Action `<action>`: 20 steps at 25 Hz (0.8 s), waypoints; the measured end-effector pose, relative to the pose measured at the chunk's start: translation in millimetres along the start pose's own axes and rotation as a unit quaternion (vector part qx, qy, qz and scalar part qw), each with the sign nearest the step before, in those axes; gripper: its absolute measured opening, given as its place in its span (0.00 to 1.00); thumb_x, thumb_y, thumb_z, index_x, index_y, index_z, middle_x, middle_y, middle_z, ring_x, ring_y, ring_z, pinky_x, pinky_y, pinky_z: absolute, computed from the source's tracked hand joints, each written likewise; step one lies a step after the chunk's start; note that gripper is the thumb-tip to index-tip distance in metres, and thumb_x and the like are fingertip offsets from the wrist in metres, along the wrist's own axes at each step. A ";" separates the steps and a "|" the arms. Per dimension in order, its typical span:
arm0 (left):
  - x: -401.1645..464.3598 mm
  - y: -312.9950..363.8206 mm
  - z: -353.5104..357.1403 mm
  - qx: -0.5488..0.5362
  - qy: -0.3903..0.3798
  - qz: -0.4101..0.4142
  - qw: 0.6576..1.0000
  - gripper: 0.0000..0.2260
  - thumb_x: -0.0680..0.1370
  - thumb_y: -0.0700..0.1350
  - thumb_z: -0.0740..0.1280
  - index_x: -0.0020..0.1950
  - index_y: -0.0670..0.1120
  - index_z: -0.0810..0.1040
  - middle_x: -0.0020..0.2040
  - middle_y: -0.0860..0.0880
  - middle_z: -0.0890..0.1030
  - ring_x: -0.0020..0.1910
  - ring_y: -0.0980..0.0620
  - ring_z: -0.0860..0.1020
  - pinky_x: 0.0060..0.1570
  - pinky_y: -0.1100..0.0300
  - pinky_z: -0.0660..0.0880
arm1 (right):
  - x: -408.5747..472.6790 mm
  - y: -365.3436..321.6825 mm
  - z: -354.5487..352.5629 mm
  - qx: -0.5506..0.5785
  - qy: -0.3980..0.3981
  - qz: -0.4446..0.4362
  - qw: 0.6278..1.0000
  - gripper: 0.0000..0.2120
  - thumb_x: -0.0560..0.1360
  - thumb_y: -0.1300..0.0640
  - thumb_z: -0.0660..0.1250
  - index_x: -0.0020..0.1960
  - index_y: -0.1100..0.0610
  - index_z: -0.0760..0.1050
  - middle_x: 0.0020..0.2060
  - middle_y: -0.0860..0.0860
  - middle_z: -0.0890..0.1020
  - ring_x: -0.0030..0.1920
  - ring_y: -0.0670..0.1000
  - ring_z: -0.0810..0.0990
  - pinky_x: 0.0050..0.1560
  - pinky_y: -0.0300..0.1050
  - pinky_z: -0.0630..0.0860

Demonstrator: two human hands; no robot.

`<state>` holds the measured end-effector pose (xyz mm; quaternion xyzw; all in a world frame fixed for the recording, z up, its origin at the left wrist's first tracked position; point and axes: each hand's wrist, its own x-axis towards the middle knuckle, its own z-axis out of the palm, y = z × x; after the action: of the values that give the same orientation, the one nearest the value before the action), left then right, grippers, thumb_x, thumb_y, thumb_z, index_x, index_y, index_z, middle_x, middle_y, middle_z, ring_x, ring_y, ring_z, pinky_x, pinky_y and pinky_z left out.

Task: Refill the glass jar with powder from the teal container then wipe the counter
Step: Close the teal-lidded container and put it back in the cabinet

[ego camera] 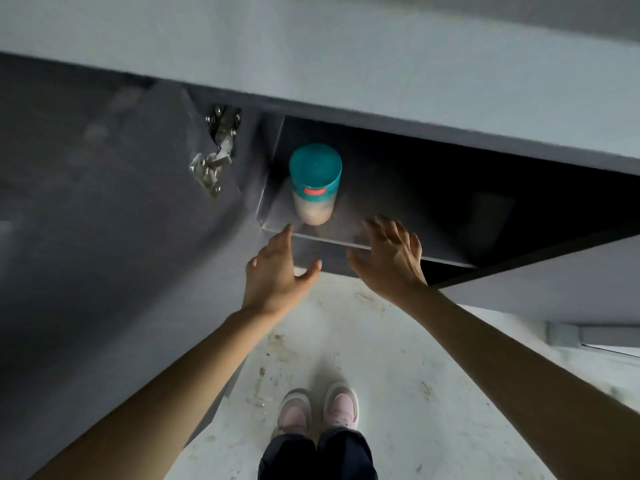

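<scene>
The teal container [314,183] stands upright on the floor of a low dark cabinet, near its left wall. It has a teal lid with an orange tab and a clear body holding pale powder. My left hand [277,271] is open just in front of the cabinet edge, below the container and apart from it. My right hand [391,258] is open too, fingers spread, reaching over the cabinet's front edge to the right of the container. Neither hand touches it. The glass jar is not in view.
The cabinet door [121,220] hangs open on the left, with a metal hinge [216,150]. The grey counter edge [346,64] juts out above the cabinet. Below are a stained pale floor [398,358] and my pink shoes [318,410].
</scene>
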<state>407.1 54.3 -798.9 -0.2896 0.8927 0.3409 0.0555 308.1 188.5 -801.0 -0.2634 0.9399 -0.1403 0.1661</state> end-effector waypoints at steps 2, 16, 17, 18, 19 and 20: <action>-22.9 23.1 -16.7 0.015 -0.026 0.018 0.999 0.28 0.75 0.52 0.63 0.71 0.44 0.58 0.71 0.45 0.65 0.69 0.47 0.65 0.67 0.47 0.63 | -17.7 2.4 -32.2 -0.063 -0.072 -0.018 0.995 0.24 0.75 0.48 0.58 0.69 0.53 0.60 0.71 0.52 0.60 0.71 0.57 0.52 0.70 0.61 0.48; -128.0 194.9 -154.4 0.080 -0.046 0.147 0.985 0.15 0.76 0.50 0.61 0.62 0.50 0.72 0.58 0.51 0.79 0.57 0.50 0.76 0.58 0.53 0.71 | -156.5 8.1 -251.1 0.118 -0.090 -0.003 0.989 0.21 0.74 0.46 0.62 0.65 0.50 0.66 0.60 0.50 0.76 0.57 0.52 0.75 0.58 0.51 0.71; -130.3 204.4 -162.6 0.075 -0.039 0.158 0.984 0.14 0.76 0.50 0.61 0.61 0.49 0.73 0.57 0.51 0.79 0.56 0.50 0.77 0.57 0.53 0.72 | -159.9 9.6 -262.5 0.133 -0.084 0.002 0.988 0.20 0.74 0.47 0.62 0.65 0.49 0.67 0.59 0.50 0.76 0.58 0.51 0.75 0.59 0.51 0.71; -132.2 214.7 -171.3 0.072 -0.032 0.170 0.982 0.14 0.76 0.50 0.61 0.60 0.49 0.73 0.57 0.51 0.80 0.56 0.50 0.77 0.56 0.52 0.72 | -161.8 10.7 -275.5 0.145 -0.073 0.003 0.987 0.20 0.74 0.47 0.62 0.65 0.49 0.67 0.59 0.50 0.77 0.58 0.50 0.75 0.59 0.50 0.71; -133.4 223.1 -179.6 0.073 -0.023 0.177 0.981 0.13 0.76 0.49 0.61 0.59 0.49 0.73 0.56 0.52 0.80 0.56 0.51 0.77 0.56 0.52 0.73 | -162.7 11.2 -287.8 0.149 -0.064 0.001 0.987 0.20 0.74 0.47 0.62 0.64 0.49 0.67 0.59 0.50 0.77 0.57 0.50 0.75 0.59 0.49 0.71; -132.3 230.3 -187.6 0.073 -0.013 0.184 0.980 0.13 0.76 0.49 0.61 0.59 0.49 0.74 0.56 0.52 0.80 0.55 0.51 0.77 0.56 0.52 0.73 | -162.0 11.4 -300.1 0.150 -0.055 -0.005 0.987 0.19 0.74 0.48 0.62 0.64 0.50 0.68 0.58 0.50 0.78 0.57 0.50 0.76 0.59 0.48 0.71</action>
<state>407.1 135.6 -484.1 -0.1109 0.9523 0.2833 0.0240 317.7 338.5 -494.7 -0.2472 0.8964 -0.2659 0.2543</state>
